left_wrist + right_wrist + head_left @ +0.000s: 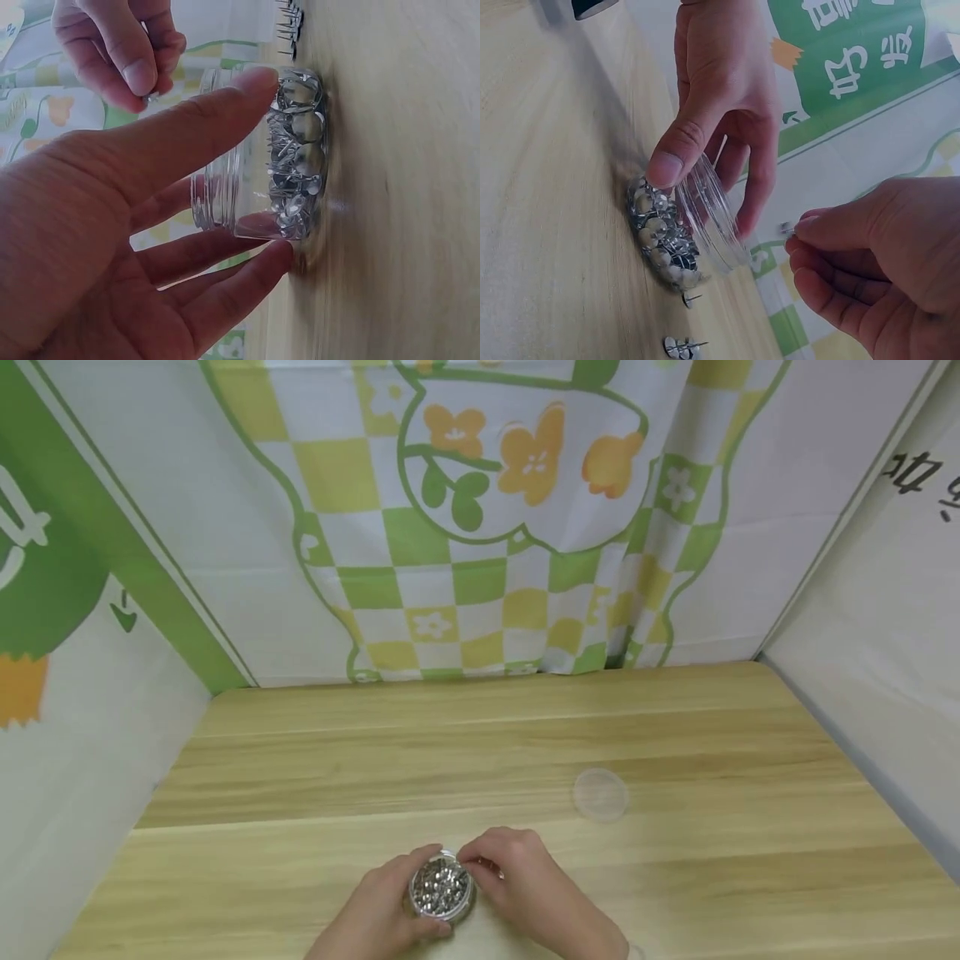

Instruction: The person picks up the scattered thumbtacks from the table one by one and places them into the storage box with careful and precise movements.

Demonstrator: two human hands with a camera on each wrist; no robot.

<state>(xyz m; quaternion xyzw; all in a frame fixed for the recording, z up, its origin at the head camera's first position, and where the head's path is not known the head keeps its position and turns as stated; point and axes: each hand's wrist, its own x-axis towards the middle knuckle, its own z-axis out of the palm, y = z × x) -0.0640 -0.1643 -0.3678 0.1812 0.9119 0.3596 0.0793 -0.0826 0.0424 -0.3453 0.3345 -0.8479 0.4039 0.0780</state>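
Note:
A clear round jar holds many silver thumbtacks and stands on the wooden table. Around its wall curl the fingers and thumb of my left hand, gripping it. My right hand is at the jar's right side near the rim. Between thumb and forefinger it pinches a thumbtack, seen just outside the jar's mouth in the right wrist view. Several loose thumbtacks lie on the table beside the jar; in the head view the right hand mostly hides them.
A clear round lid lies on the wooden table, beyond and to the right of the hands. Behind the table hangs a patterned curtain, with white printed panels at both sides. A dark object shows at the right wrist view's top edge.

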